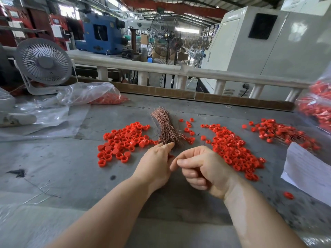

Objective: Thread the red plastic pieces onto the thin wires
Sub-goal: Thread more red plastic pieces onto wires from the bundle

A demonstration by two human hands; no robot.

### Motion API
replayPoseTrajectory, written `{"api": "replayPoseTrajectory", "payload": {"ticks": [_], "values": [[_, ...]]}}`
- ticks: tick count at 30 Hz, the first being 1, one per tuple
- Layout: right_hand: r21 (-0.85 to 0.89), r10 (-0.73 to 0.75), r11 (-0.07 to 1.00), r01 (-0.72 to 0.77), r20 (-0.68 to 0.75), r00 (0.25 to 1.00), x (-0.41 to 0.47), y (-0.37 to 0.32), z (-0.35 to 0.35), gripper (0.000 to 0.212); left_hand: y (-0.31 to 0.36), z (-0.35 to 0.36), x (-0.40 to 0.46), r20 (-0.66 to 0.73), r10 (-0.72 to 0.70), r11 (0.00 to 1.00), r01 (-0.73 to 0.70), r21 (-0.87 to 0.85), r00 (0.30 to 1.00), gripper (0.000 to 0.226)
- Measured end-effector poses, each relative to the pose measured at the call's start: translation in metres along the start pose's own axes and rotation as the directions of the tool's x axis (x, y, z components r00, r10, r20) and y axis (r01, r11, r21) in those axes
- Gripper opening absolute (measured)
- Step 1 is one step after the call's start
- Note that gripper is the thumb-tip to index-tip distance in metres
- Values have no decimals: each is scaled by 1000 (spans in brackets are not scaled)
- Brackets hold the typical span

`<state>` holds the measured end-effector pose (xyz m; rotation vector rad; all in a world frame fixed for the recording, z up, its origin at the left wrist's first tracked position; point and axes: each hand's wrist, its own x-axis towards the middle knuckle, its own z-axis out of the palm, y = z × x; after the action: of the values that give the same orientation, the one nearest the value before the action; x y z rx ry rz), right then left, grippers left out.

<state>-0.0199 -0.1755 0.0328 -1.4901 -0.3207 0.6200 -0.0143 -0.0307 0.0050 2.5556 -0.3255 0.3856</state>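
A bundle of thin copper wires (165, 128) lies on the grey table (62, 167), fanned toward me. Left of it sits a pile of red plastic caps (123, 140); right of it a larger pile of red pieces (232, 149). Farther right lies a heap of red pieces with wires through them (284, 133). My left hand (155, 165) is just below the bundle, holding a small red piece mostly hidden between its fingers. My right hand (202, 169) pinches a thin wire between thumb and forefinger, its tip close to the left hand.
A white desk fan (43, 63) stands at the back left beside a clear bag of red pieces (100, 95). Another bag of red parts (317, 106) is at the right edge, a white sheet (309, 169) below it. One stray red piece (288, 195) lies near the sheet.
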Motion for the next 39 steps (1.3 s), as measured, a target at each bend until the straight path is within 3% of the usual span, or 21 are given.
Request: {"api": "replayPoseTrajectory", "payload": {"ticks": [5,9,13,15,18,20,22,25,29,32,35,37,39], "values": [[184,-84,982,43,217,973,-5,-4,0,16,1,1,1,-17,-15,1000,15,-19,1000,52],[407,-223,912,57,372,901,-10,-8,-4,11,0,4,2,-49,-31,999,29,-38,998,50],[552,-320,832,55,397,860,-10,-8,-7,13,-1,5,3,-53,-36,999,34,-42,998,50],[614,-370,779,125,291,882,-9,-9,-7,11,-1,6,3,-57,-41,998,38,-50,998,49],[645,-381,678,352,-100,919,-7,-11,-9,9,-3,6,1,-68,-52,996,48,-71,996,47],[619,-307,608,496,-393,867,-3,-12,-15,15,-4,5,0,-82,-62,994,54,-97,995,42],[561,-225,587,584,-579,783,0,-12,-21,23,-4,4,0,-104,-70,990,56,-132,992,34],[493,-176,623,607,-667,724,3,-9,-23,36,-4,3,0,-143,-70,984,45,-174,987,21],[439,-207,672,596,-662,720,4,-7,-19,37,0,-3,0,-205,-103,954,39,-296,973,11],[414,-229,690,594,-653,721,5,-7,-16,29,5,-9,0,-201,-162,879,49,-473,966,9],[395,-239,705,589,-650,722,4,-9,-14,26,11,-13,-2,-63,-137,750,61,-659,989,13],[359,-262,740,569,-625,736,3,-9,-13,25,16,-15,-5,85,-110,589,134,-797,990,19],[276,-299,809,519,-566,768,3,-8,-9,25,18,-18,-5,243,-94,323,261,-910,965,23]]}}
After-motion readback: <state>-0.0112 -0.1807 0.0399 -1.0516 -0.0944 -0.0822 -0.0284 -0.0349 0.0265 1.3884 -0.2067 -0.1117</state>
